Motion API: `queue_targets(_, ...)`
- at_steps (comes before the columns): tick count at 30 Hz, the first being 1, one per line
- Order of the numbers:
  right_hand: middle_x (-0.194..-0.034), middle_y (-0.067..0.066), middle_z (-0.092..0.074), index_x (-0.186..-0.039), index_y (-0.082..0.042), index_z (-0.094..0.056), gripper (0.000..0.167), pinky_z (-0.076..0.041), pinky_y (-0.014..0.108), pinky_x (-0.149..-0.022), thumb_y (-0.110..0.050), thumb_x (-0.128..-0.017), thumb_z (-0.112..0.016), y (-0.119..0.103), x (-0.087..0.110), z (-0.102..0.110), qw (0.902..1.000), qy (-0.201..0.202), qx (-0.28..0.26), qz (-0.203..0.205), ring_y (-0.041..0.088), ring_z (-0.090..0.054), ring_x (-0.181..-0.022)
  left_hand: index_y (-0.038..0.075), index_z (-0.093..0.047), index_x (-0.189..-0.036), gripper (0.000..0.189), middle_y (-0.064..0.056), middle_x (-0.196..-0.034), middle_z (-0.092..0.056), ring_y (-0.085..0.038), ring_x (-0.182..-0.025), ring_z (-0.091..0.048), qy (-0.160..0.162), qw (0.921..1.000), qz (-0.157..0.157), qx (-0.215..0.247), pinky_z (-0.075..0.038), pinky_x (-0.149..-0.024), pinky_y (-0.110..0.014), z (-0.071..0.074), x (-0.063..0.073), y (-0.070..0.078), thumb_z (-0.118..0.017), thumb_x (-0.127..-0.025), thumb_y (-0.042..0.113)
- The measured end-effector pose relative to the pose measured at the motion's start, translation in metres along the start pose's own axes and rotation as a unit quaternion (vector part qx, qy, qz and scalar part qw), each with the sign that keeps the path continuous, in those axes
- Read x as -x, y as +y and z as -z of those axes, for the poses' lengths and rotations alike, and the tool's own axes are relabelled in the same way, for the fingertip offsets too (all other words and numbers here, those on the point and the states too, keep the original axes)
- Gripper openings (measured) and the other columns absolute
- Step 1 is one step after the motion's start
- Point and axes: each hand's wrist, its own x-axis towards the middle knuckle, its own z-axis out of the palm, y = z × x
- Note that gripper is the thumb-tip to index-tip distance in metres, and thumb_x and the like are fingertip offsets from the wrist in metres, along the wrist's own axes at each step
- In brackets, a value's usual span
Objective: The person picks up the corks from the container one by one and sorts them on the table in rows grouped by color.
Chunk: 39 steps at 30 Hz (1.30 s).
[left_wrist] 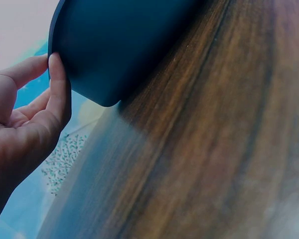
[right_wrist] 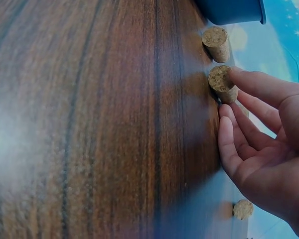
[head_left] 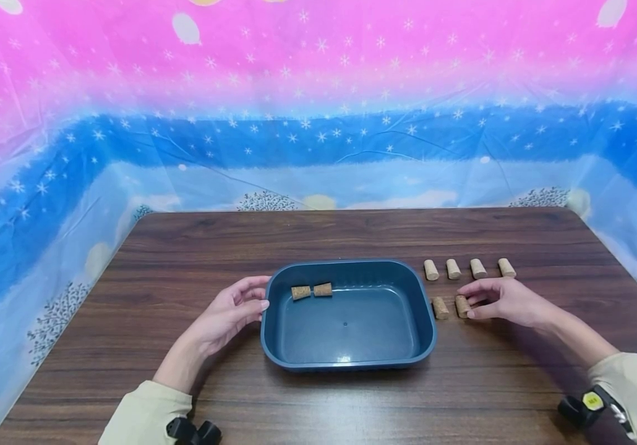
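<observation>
A dark blue plastic basin (head_left: 346,364) sits on the table with two cork stoppers (head_left: 323,290) lying in its far left part. My left hand (head_left: 235,315) pinches the basin's left rim between thumb and fingers, which the left wrist view also shows at the rim (left_wrist: 51,35). To the right of the basin, my right hand (head_left: 510,301) has its thumb and fingers around a cork (head_left: 462,306) in the near row. In the right wrist view the thumb lies on that cork (right_wrist: 222,82). Another cork (head_left: 440,308) lies between it and the basin.
Behind the right hand, several lighter corks (head_left: 453,269) stand in a row on the brown wood-grain table (head_left: 213,241). A patterned pink and blue cloth (head_left: 318,136) hangs around the table's back and sides.
</observation>
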Motion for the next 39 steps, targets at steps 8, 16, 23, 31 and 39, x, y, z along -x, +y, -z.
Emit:
queue_targets(8,-0.108,0.014,-0.067,-0.122,0.006,-0.060,0.049,-0.051,0.023,-0.075,-0.015,-0.082,-0.077,0.002,0.006,0.003,0.9998,0.009,0.002,0.018,0.007,-0.062,-0.095,-0.006,-0.033,-0.142,0.055,-0.017,-0.113,-0.051,-0.018,-0.093,-0.061,0.001,1.0000,0.002,-0.004,-0.053,-0.086,-0.031,0.000,0.000,0.001,-0.058,-0.094,0.001)
queue_targets(16,-0.111,0.019,-0.066,-0.125,0.008,-0.057,0.049,-0.054,0.025,-0.075,-0.013,-0.084,-0.075,0.000,0.015,0.013,0.9995,0.028,-0.010,0.007,0.007,-0.063,-0.095,-0.006,-0.033,-0.142,0.055,-0.016,-0.112,-0.052,-0.017,-0.092,-0.061,0.001,1.0000,0.001,-0.003,-0.053,-0.086,-0.031,0.000,0.000,0.001,-0.058,-0.094,0.000)
queue_targets(23,-0.115,0.019,-0.064,-0.123,0.004,-0.060,0.042,-0.053,0.022,-0.073,-0.013,-0.087,-0.072,-0.013,0.015,0.023,0.9965,0.073,0.029,0.030,0.002,-0.063,-0.092,-0.006,-0.034,-0.142,0.055,-0.016,-0.111,-0.053,-0.017,-0.092,-0.061,-0.001,1.0000,-0.001,-0.003,-0.053,-0.085,-0.030,0.000,0.000,0.000,-0.059,-0.094,0.000)
queue_targets(31,-0.117,0.015,-0.065,-0.124,-0.001,-0.061,0.040,-0.051,0.023,-0.076,-0.021,-0.091,-0.069,-0.040,0.007,0.024,0.9954,0.078,0.050,0.027,0.006,-0.062,-0.095,-0.006,-0.034,-0.142,0.054,-0.015,-0.111,-0.053,-0.017,-0.092,-0.061,0.000,1.0000,-0.002,-0.004,-0.053,-0.085,-0.030,-0.001,0.001,0.001,-0.058,-0.094,0.000)
queue_targets(39,-0.114,0.014,-0.067,-0.123,-0.002,-0.063,0.036,-0.052,0.026,-0.079,-0.018,-0.091,-0.068,-0.079,-0.009,0.017,0.9964,0.036,0.046,0.061,0.015,-0.064,-0.099,-0.006,-0.033,-0.142,0.055,-0.016,-0.112,-0.053,-0.017,-0.093,-0.061,-0.001,1.0000,-0.002,-0.006,-0.053,-0.086,-0.031,-0.001,0.001,0.002,-0.059,-0.094,0.001)
